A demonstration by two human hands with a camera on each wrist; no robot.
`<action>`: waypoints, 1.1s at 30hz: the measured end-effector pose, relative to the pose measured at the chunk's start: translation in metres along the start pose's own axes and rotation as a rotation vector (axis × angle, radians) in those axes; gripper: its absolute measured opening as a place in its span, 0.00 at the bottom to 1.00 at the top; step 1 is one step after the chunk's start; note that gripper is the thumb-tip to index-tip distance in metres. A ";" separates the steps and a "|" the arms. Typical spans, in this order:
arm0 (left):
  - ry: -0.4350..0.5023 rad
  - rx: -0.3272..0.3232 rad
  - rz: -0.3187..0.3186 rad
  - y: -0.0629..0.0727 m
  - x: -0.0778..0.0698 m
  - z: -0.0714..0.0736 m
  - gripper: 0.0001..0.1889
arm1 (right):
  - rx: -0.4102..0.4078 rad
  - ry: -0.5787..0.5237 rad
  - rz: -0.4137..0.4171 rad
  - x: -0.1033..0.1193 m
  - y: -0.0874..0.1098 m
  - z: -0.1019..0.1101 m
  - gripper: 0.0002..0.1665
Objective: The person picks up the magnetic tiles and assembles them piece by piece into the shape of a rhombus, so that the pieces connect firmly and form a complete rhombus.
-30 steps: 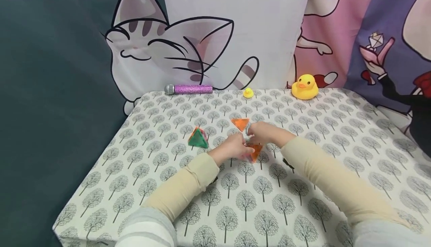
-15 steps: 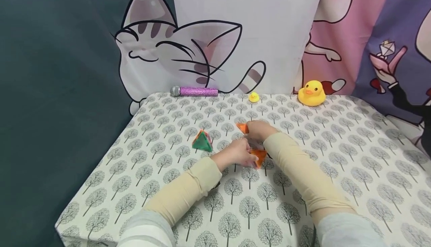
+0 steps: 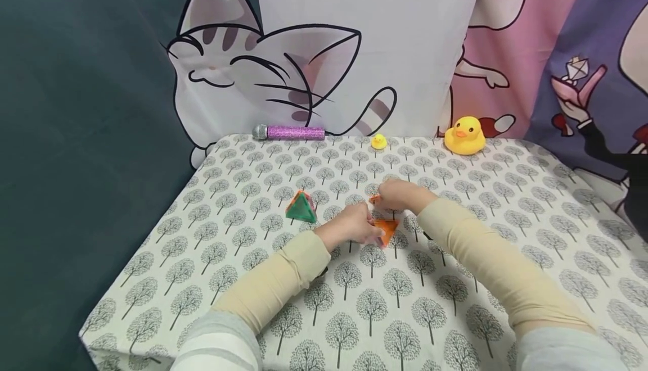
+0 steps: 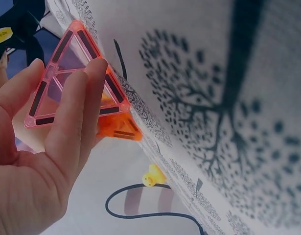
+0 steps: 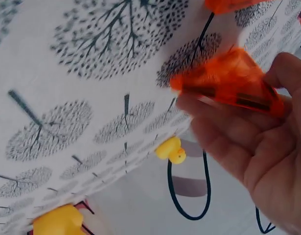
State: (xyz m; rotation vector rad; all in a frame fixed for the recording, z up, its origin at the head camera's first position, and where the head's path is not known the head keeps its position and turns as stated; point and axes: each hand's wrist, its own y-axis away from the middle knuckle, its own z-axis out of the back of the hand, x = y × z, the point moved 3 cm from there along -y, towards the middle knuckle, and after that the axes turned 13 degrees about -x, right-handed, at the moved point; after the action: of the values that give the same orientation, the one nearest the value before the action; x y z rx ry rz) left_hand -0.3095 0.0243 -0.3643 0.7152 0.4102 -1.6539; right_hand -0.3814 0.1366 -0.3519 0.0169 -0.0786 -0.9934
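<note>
My left hand (image 3: 353,225) grips a pink triangular magnetic tile (image 4: 51,71) between thumb and fingers, low over the patterned cloth. An orange triangular tile (image 3: 387,230) shows right at its fingertips in the head view. Farther back, my right hand (image 3: 401,195) pinches another orange triangular magnetic tile (image 5: 231,84) by thumb and fingers; in the head view that hand hides most of it. To the left of both hands stands a small pyramid (image 3: 301,208) of magnetic tiles, with a green face toward me and orange and pink edges behind.
Along the back edge of the table (image 3: 223,272) lie a glittery purple microphone (image 3: 293,132), a small yellow duck (image 3: 378,141) and a larger yellow duck (image 3: 464,136). A cartoon cat curtain (image 3: 314,67) hangs behind the table.
The right hand has reached the orange tile lying at the back, taken hold of it and drawn it slightly right. The left hand keeps its grip nearly in place. The head view has shifted slightly.
</note>
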 end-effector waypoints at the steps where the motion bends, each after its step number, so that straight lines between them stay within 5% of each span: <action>1: 0.004 -0.003 0.002 0.000 0.001 0.000 0.14 | -0.003 -0.023 0.008 0.001 0.001 0.001 0.10; 11: -0.033 -0.088 -0.039 -0.004 0.000 0.000 0.22 | -0.061 -0.178 0.145 0.012 0.015 0.004 0.05; 16: -0.061 -0.104 -0.038 -0.005 -0.001 0.000 0.22 | -0.023 -0.196 0.169 0.014 0.019 0.005 0.01; 24: -0.070 -0.104 -0.041 -0.006 0.001 0.000 0.23 | 0.041 -0.234 0.246 0.015 0.026 0.011 0.19; 33: -0.136 -0.148 -0.060 -0.002 0.002 0.017 0.30 | 0.162 -0.360 0.163 0.010 0.034 0.019 0.37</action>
State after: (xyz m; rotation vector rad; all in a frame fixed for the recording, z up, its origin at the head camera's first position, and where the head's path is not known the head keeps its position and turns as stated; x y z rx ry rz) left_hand -0.3152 0.0130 -0.3532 0.4822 0.4549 -1.6979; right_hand -0.3491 0.1477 -0.3306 -0.0197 -0.4838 -0.8161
